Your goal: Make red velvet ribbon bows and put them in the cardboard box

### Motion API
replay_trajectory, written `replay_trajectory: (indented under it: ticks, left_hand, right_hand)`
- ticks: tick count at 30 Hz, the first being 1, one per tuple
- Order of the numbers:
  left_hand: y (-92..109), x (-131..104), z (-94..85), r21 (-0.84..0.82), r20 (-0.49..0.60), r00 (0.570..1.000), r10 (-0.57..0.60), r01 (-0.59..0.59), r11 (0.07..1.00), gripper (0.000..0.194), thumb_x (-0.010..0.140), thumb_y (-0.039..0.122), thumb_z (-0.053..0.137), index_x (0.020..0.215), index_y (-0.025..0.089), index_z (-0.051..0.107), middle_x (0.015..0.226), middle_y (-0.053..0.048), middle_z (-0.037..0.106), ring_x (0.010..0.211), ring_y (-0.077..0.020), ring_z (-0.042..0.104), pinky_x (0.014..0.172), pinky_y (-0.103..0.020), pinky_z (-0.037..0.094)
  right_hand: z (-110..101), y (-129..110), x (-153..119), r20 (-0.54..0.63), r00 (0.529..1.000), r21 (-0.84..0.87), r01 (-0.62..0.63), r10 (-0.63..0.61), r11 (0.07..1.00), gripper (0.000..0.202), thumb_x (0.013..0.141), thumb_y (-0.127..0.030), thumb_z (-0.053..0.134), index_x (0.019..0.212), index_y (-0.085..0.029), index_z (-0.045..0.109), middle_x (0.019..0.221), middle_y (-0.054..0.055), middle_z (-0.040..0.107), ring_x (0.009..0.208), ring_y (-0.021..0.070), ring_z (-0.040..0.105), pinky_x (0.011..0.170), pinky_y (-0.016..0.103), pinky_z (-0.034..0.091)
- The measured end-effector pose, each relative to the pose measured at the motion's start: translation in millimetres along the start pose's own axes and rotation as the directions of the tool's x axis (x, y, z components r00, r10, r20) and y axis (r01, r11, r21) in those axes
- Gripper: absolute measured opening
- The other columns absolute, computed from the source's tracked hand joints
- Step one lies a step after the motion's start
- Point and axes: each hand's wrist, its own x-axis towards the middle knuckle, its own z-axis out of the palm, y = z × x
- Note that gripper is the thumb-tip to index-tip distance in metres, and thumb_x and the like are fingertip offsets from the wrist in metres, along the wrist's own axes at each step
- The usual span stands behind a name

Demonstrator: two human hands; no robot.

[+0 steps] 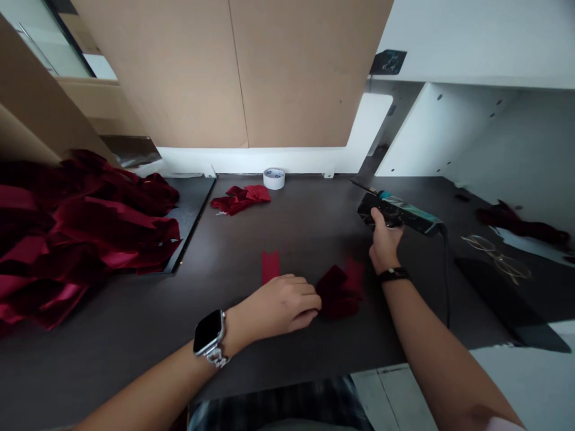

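Note:
My left hand (287, 304) is closed low over the dark desk, its fingertips at the left edge of a dark red ribbon bow (339, 293), which is blurred. A notched red ribbon tail (270, 266) sticks out beyond the knuckles. What lies under the curled fingers is hidden. To the right, my right hand (385, 239) grips a corded soldering iron (408, 214) by a black blocky part beside its teal, glossy handle. The thumb lies on top and the other fingers are mostly hidden. The iron's slim tip points to the far left.
A large heap of dark red ribbons (90, 233) covers a black board at the left. Another red ribbon piece (241, 199) and a white tape roll (274, 178) lie at the back. Eyeglasses (496, 257) are at the right. Cardboard (242, 72) stands behind the desk.

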Motion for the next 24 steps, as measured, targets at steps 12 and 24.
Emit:
replay_trajectory:
  ticks: [12,24]
  left_hand:
    - [22.1,8.0,6.0,0.141,0.049,0.995,-0.086,0.078,0.987,0.012,0.09,0.013,0.051,0.081,0.016,0.058,0.089,-0.004,0.061,0.079,-0.0172,0.055,0.067,-0.029,0.048]
    - [43.7,-66.8,3.2,-0.573,-0.065,0.766,-0.64,0.496,0.652,0.011,0.082,0.028,0.056,0.088,0.02,0.062,0.08,-0.002,0.065,0.075,-0.0159,0.06,0.07,-0.028,0.048]
  right_hand:
    - [-3.5,8.1,5.3,-0.021,1.0,0.009,-0.012,0.012,1.0,0.059,0.057,-0.032,0.077,0.107,-0.011,0.054,0.121,0.012,0.061,0.112,0.0195,0.059,0.106,0.042,0.04]
    - [-1.7,-6.3,3.8,-0.006,0.997,0.015,-0.073,0.073,0.997,0.052,0.049,-0.017,0.079,0.096,-0.01,0.058,0.107,0.01,0.065,0.103,0.0203,0.062,0.101,0.041,0.045]
